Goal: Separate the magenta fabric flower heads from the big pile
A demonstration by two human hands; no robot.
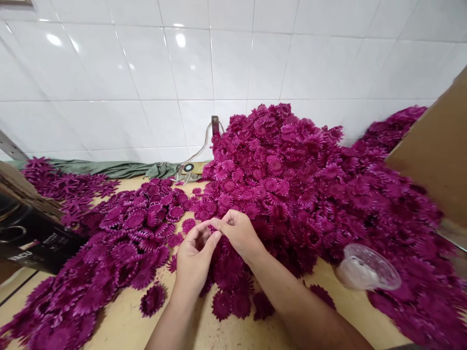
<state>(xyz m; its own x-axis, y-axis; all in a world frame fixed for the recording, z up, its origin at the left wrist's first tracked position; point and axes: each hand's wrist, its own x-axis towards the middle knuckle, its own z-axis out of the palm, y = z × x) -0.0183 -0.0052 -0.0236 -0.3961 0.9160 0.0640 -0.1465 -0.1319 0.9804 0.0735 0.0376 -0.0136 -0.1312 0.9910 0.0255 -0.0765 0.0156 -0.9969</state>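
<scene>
My left hand (197,248) and my right hand (239,233) meet at the fingertips over the middle of the table. Both are closed in a pinch, thumbs against fingers. Whatever they grip is too small or hidden to make out; some purple shows just behind the fingertips. Under and behind my right hand rises a tall heap of magenta artificial flower heads (277,165) with toothed petals. To the left of my left hand spreads a lower pile of similar flower heads (124,253). A single flower head (153,300) lies beside my left forearm.
A clear plastic tub (365,270) sits tilted at the right. A cardboard sheet (434,155) stands at the right edge, a black box (32,238) at the left. Green cloth (109,167) runs along the tiled wall (189,63). Star-shaped purple pieces (73,187) lie back left.
</scene>
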